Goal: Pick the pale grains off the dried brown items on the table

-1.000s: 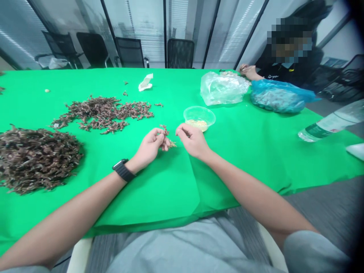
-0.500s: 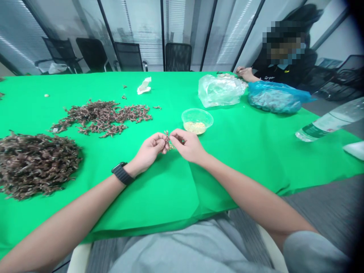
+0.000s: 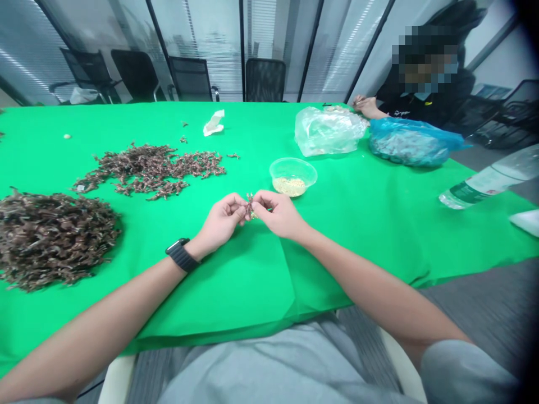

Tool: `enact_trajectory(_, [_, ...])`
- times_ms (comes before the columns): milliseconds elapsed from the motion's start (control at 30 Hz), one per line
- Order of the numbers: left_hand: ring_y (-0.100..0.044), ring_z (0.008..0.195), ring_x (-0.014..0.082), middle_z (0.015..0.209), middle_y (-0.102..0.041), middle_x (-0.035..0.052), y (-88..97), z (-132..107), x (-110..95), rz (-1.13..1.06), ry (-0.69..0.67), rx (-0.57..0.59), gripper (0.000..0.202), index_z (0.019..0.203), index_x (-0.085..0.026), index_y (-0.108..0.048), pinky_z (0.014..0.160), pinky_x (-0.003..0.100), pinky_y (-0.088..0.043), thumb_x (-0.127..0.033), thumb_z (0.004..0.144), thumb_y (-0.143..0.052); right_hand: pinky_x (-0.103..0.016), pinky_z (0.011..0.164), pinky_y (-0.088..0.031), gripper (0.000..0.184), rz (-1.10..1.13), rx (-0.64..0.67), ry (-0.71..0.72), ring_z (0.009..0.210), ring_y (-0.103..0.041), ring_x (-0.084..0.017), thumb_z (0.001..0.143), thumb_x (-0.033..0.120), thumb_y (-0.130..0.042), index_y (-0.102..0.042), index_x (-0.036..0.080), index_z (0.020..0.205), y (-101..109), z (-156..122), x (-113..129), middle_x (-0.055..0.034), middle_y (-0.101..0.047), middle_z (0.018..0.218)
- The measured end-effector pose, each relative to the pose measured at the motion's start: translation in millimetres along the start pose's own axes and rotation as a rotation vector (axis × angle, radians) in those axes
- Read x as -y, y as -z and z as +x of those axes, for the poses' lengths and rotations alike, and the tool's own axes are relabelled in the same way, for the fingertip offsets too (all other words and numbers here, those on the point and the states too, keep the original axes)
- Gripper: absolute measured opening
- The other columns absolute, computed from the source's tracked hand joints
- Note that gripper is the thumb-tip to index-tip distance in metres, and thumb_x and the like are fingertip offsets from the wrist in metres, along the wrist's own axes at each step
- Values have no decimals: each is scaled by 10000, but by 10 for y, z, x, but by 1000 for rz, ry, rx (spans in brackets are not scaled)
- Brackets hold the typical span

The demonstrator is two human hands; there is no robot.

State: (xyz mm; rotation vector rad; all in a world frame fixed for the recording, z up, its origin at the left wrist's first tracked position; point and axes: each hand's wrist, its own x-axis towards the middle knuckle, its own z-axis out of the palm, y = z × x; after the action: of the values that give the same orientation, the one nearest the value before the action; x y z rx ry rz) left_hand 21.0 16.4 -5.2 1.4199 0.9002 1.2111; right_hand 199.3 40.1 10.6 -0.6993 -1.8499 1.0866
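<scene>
The left hand [image 3: 223, 217] and right hand [image 3: 280, 215] pinch a small, brown, twisty piece [image 3: 250, 200], likely to steady it. A round, clear plastic bowl [image 3: 291, 168] sits handy at their two o'clock.

Bowl [image 3: 293, 170] — smooth clear plastic; brown heap [image 3: 59, 238] — rough; green tablecloth [image 3: 236, 286], matt fabric.

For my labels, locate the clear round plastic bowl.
In the head view, the clear round plastic bowl sits slightly right of centre on the green cloth, just beyond the bare right hand and nearer than the translucent whitish plastic bag.
</scene>
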Motion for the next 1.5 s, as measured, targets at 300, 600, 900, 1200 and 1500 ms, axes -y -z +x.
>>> enact_trajectory(300, [-529, 615, 111, 684, -616, -2, 53, 15, -48, 229, -118, -21, 103, 853, -163, -594, 587, 231, -407, -237, 896, -651, -186, 371, -185, 112, 543, 125, -530, 415, -231, -44, 789, 242, -620, -540, 194, 729, 26, 28, 98, 94, -418, 540])
enact_trajectory(600, [-531, 593, 104, 692, -640, 11, -10, -2, -39, -38, 10, -6, 368, 869, -161, -583, 583, 229, -425, -490, 858, -749, -246, 589, -378, 170, -296, -20, 97, 597, -460, -104, 936, 256, -532, -592, 185, 793, 53, -19, 33, 12, -570, 692])
enact_trajectory(900, [-488, 517, 78, 659, -642, 10, 5, -24, -60, -19, 78, 27, 387, 821, -151, -587, 517, 209, -370, -495, 844, -762, -301, 714, -413, 242, -833, 85, 379, 758, -606, -186, 1011, 242, -445, -612, 174, 850, 154, -26, -28, -82, -678, 817])
enact_trajectory(1200, [-423, 445, 68, 585, -615, 4, 6, -41, -95, 83, 124, 46, 325, 756, -155, -581, 435, 200, -287, -416, 828, -761, -301, 644, -363, 242, -908, 117, 323, 668, -549, -181, 989, 247, -474, -601, 180, 794, 91, -56, -22, -75, -642, 716])
enact_trajectory(1500, [-485, 522, 96, 606, -623, 6, 6, -41, -78, 155, 3, 49, 274, 794, -162, -576, 516, 215, -349, -389, 866, -711, -260, 594, -304, 317, -512, 68, 200, 561, -402, -99, 929, 218, -506, -459, 194, 617, 73, -73, 60, 27, -479, 590])
